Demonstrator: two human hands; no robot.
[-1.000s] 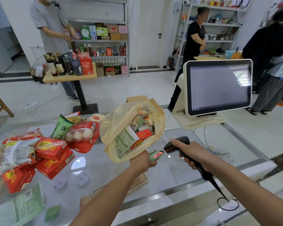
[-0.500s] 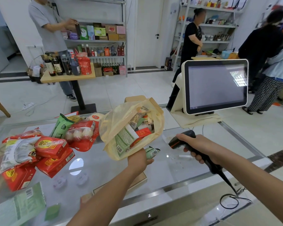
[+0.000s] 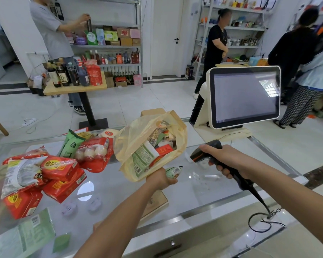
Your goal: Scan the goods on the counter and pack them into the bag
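The person's left hand (image 3: pixel 160 178) has its fingers curled round a small green-and-white soft packet with a barcode label (image 3: pixel 174 171). The packet is held over the glass counter (image 3: pixel 203 185), and its long axis lies nearly level, with the free end pointing right toward the black handheld barcode scanner (image 3: pixel 203 155). The right hand (image 3: pixel 229 161) is clamped on the scanner's handle, and the scanner's head points left and a little down at the packet, near it but apart. Just behind the left hand lies a translucent yellow plastic bag (image 3: pixel 136 144), its mouth open toward the person and several packets inside; I cannot tell if the hand holds its edge too. Left on the counter there is a heap of red packets (image 3: pixel 61 167). A white-framed touchscreen monitor (image 3: pixel 244 95) stands at the right. Behind, the room has a pale tiled floor (image 3: pixel 138 101) and metal shelves with boxes and bottles (image 3: pixel 116 40).
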